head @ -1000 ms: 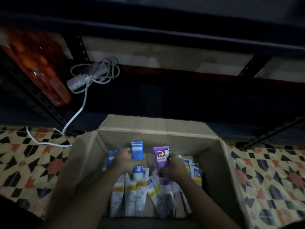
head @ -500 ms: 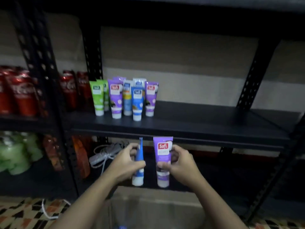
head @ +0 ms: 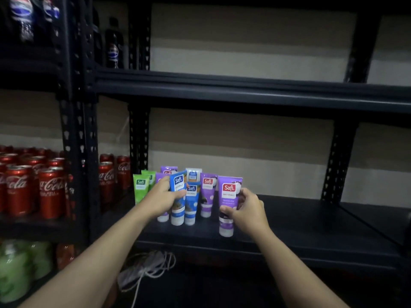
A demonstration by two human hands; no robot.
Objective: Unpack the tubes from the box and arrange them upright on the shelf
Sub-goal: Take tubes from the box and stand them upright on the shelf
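A dim storeroom with dark metal racking against a pale striped wall. The middle shelf (head: 300,221) carries a cluster of tubes at its left end, all standing cap down: two green tubes (head: 140,189) at the far left, several purple and blue ones behind, a blue standing tube (head: 191,204) and a purple standing tube (head: 206,196) toward the front.

Both forearms reach up and forward from the bottom of the view. The left hand (head: 161,200) is wrapped round the middle of a blue tube (head: 178,182), thumb across its front and fingers curled behind. That tube leans slightly right, just beside the blue standing tube, its white cap at shelf level in the front of the cluster. The right hand (head: 250,211) grips a purple tube (head: 229,193) from the right side, thumb pressed on the lower front and fingertips curled round the far edge. This tube is upright, cap down, to the right of the cluster and apart from it, near the shelf's front edge. In the poor light its cap seems to touch the shelf, though I cannot be sure.

Cola cans (head: 51,188) fill the rack to the left, with dark bottles (head: 113,48) above them. A white cable (head: 148,264) lies coiled below the shelf.
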